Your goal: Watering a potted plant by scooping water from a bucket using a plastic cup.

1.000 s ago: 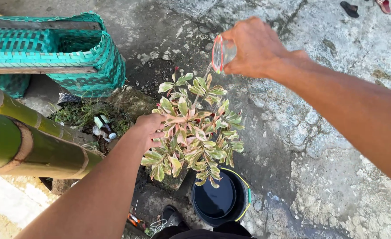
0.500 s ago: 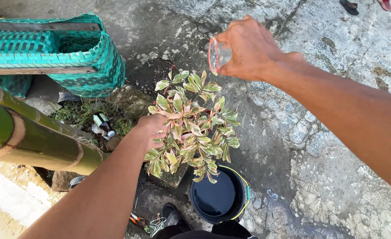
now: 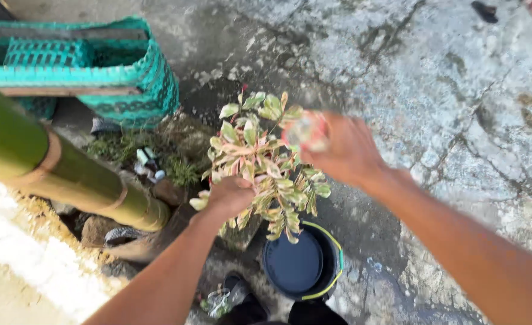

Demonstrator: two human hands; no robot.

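Foliage of the variegated plant (image 3: 260, 162), cream, pink and green, sits just above the dark bucket (image 3: 302, 265) on the wet concrete ground (image 3: 446, 90). Your left hand (image 3: 233, 195) is buried in its lower leaves, fingers curled shut around the stems or the pot beneath; which one you cannot tell. Your right hand (image 3: 344, 147) holds a small clear cup (image 3: 305, 131) over the top of the plant, fingers wrapped about it, blurred.

Judge the plant light but tender: leaves would likely tear and thin stems snap, so grip low at the base, not the crown. The cup looks thin and probably slick when wet.

A thick green bamboo pole (image 3: 55, 168) lies close at your left, with stones and litter beside it, and a teal woven basket (image 3: 127, 72) stands beyond. The bucket crowds the space under the plant.
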